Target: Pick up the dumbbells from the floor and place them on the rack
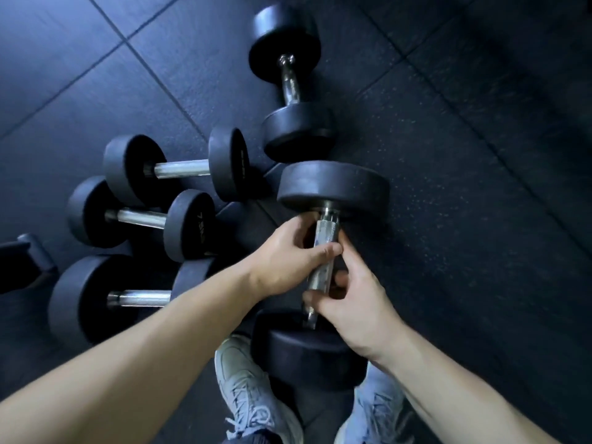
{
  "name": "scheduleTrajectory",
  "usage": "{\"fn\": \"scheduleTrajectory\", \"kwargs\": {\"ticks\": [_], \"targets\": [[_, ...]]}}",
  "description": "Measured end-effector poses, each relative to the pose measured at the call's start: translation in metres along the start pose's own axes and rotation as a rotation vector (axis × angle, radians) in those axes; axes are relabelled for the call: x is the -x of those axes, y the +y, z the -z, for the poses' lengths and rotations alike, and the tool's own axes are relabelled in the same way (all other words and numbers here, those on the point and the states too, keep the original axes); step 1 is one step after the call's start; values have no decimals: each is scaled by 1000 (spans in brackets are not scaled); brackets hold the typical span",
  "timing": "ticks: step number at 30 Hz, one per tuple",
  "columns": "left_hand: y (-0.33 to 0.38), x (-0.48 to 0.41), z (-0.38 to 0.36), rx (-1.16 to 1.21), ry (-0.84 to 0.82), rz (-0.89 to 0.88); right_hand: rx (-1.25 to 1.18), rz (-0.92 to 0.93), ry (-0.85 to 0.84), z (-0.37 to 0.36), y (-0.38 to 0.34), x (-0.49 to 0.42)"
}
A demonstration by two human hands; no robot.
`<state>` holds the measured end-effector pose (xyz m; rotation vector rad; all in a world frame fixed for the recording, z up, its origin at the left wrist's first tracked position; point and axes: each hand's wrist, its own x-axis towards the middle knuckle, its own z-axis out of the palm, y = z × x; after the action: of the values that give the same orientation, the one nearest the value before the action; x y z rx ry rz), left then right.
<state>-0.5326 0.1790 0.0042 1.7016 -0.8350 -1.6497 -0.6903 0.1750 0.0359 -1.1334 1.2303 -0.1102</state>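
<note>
Both my bare forearms reach forward and down, meeting near the middle of my view. My left hand [288,256] curls round the farther part of the dumbbell handle [324,241], thumb laid across it. My right hand [355,304] grips the nearer part, its fingers wrapped round the far side.

You have five dumbbells in front of you: the far dumbbell [290,81] alone at the top, three on the left, namely the upper left dumbbell [179,168], the middle left dumbbell [141,217] and the lower left dumbbell [137,298], and the near dumbbell [323,248] by your feet. You see two hands, your left hand [288,261] and your right hand [355,302], and two shoes, the left shoe [246,389] and the right shoe [378,408]. One dark object [25,261] shows at the left edge; you cannot tell what it is.
</note>
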Motion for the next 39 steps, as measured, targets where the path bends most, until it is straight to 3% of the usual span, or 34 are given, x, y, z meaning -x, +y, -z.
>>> {"fn": "scheduleTrajectory", "kwargs": {"ticks": [5,12,19,29,39], "targets": [[110,89,-42,92,-75,-13,-12,3,28,50,-80,118],[302,214,-100,-175,-179,-118,-70,20,125,128,-217,307],[482,300,-197,-280,-346,-305,-81,84,345,226,-305,470],[634,309,-404,-353,-498,-424,-174,128,563,418,-324,594],[708,216,-577,-412,-637,-442,-153,123,770,598,-298,593]]}}
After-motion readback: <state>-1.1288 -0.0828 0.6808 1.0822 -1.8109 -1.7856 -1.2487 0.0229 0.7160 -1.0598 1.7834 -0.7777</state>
